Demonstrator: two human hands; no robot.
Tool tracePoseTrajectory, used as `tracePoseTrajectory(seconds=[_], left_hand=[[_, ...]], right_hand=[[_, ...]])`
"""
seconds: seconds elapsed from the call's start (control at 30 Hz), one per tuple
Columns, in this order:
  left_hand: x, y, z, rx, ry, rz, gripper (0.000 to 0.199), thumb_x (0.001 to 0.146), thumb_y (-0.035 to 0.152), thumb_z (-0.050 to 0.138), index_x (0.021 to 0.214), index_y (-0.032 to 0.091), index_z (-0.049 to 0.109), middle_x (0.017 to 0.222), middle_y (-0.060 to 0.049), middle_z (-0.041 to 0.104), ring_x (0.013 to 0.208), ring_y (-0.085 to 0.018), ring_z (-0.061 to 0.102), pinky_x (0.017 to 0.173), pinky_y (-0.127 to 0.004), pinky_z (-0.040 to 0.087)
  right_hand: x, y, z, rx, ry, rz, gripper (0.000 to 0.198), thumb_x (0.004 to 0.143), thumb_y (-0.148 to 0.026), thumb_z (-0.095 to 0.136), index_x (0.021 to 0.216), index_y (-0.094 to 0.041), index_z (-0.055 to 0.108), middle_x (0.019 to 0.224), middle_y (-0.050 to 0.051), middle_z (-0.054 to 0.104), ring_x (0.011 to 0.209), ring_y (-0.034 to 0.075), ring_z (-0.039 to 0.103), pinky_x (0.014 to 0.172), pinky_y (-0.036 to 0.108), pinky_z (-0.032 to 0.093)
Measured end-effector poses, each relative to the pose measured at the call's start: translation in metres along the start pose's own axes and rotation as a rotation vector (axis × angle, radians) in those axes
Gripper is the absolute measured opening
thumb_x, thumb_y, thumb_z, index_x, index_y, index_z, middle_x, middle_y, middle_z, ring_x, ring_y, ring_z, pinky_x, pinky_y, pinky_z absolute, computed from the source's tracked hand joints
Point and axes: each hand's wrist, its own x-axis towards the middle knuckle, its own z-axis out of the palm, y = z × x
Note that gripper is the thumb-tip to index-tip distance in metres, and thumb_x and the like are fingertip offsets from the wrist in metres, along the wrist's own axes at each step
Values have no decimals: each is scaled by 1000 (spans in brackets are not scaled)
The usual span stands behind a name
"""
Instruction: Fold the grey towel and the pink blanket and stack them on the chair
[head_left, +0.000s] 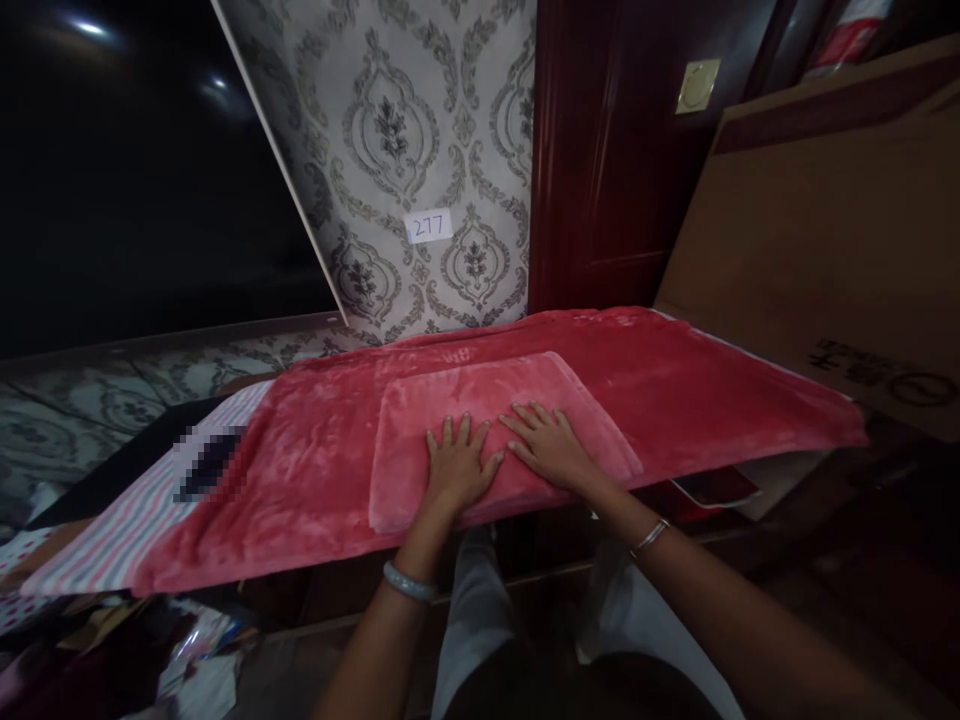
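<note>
A folded pink plush cloth (405,425), roughly rectangular, lies near the front edge of a larger red plush blanket (637,380). My left hand (456,462) rests flat on the folded cloth, its fingers spread and pointing away from me. To its right, my right hand (551,445) presses on the same cloth, also with fingers apart. The two thumbs are close but do not touch. Neither hand grips anything. What lies under the red blanket is mostly hidden.
Striped cloth (127,530) shows at the blanket's left end. A large cardboard box (825,230) stands at the right. Behind are a dark screen (150,180), patterned wallpaper with a paper label (428,226), and a dark red door (600,150). Assorted clutter (202,665) lies at lower left.
</note>
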Motion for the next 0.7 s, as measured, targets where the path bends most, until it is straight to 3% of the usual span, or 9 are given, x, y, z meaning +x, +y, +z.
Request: tracePoseTrajectory(seconds=[0.3,0.7], left_hand=[[0,0,-1,-38,36,25,64,101,57,38,158,27,42,167,-14,32,155,-43,24,121,-73,17],[-2,0,-1,-39,28,19,63,101,56,39,158,28,43,168,-12,32,155,-42,24,121,-72,18]], right_hand=[[1,1,0,13,10,-7,55,105,-47,37,159,-33,41,167,7,32,154,35,26,120,64,22],[-2,-1,-4,21,-11,3,55,106,-46,37,159,-33,40,168,6,30,155,35,24,121,63,21]])
